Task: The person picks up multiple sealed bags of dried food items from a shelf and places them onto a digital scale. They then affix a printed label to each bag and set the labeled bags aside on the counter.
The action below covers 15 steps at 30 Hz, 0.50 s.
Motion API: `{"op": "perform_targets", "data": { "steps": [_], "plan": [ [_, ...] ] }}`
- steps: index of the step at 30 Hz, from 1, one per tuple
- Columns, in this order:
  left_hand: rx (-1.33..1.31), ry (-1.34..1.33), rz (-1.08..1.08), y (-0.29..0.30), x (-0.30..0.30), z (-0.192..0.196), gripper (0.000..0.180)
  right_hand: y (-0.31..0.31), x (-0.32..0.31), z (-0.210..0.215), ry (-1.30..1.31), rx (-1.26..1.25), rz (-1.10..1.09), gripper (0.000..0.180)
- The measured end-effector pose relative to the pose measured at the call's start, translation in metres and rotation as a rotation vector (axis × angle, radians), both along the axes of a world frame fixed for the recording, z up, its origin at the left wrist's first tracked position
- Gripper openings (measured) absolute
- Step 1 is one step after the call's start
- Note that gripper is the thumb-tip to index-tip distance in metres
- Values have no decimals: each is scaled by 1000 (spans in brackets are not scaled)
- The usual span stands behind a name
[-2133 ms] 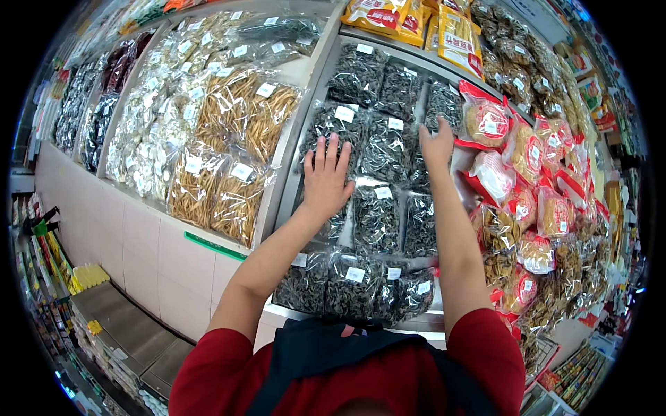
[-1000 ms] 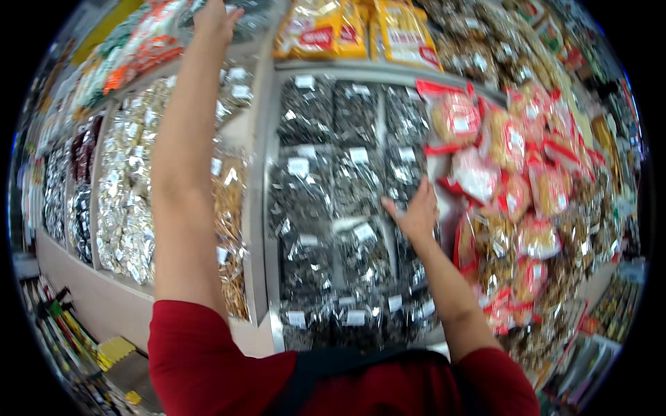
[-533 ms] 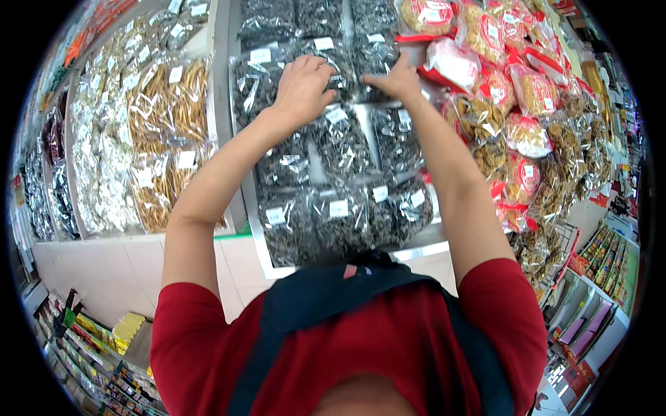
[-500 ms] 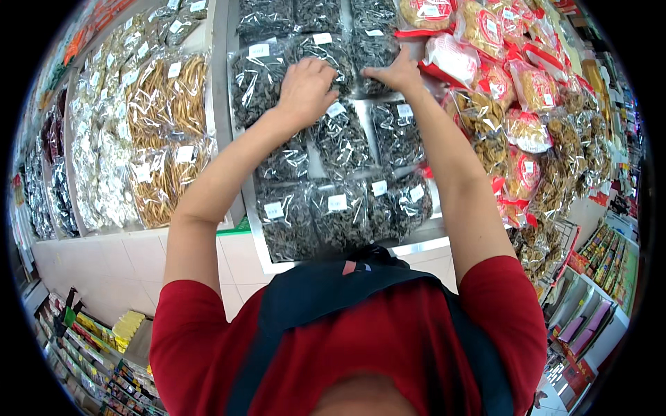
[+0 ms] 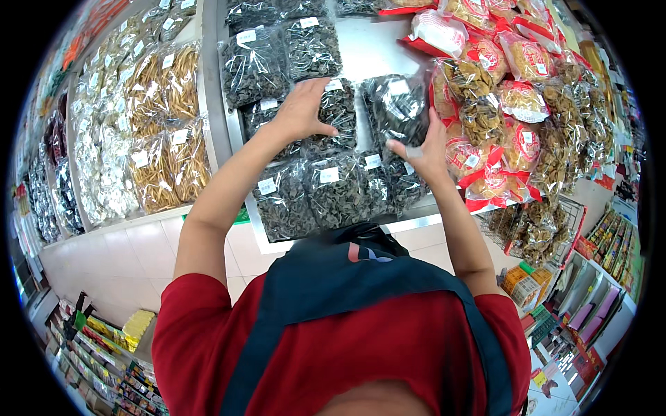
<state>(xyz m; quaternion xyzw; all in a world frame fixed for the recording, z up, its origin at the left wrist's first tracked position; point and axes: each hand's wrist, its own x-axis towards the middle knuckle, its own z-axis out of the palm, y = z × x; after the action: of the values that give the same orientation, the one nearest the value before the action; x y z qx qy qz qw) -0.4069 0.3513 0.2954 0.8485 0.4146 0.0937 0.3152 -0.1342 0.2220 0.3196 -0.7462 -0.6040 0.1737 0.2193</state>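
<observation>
Now, head view, one line at a time:

Left hand: the left hand (image 5: 303,109) is up on the display, palm down and fingers spread, pressing flat on a clear bag of dark dried fungus (image 5: 334,116) in the middle column; it grips nothing.

Right hand: the right hand (image 5: 423,149) is closed on the lower edge of a lifted bag (image 5: 397,109), thumb to the left, fingers tucked behind the plastic.

Look of the lifted bag: clear, shiny plastic, stuffed with crinkled black pieces, a small white label near its top.

Where it sits: held just right of the pressed bag, in front of a bare white patch of shelf back (image 5: 378,48), with the red-trimmed snack packs (image 5: 485,76) close on its right.

Which way it runs: long axis near-to-far, label end far, slightly tilted to the right.

Hard to see: the right fingertips are behind the bag; its far corner glares too much to read the outline.

Nearer rows: more dark bags (image 5: 326,194) lie flat along the near edge, partly overlapped.

Left section: bags of golden strips (image 5: 163,104) and pale pieces, beyond a grey divider (image 5: 211,76).

Bottom of picture: red sleeves and a dark apron (image 5: 354,277) cover the floor below.
</observation>
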Motion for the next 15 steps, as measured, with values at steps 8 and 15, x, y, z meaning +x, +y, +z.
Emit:
{"op": "perform_targets", "data": {
  "steps": [8,15],
  "plan": [
    [-116,88,372,-59,-14,-10,87,-21,-8,-25,60,14,-37,100],
    [-264,160,566,-55,22,-19,100,-22,-9,-38,156,-27,-118,105]
  ]
}}
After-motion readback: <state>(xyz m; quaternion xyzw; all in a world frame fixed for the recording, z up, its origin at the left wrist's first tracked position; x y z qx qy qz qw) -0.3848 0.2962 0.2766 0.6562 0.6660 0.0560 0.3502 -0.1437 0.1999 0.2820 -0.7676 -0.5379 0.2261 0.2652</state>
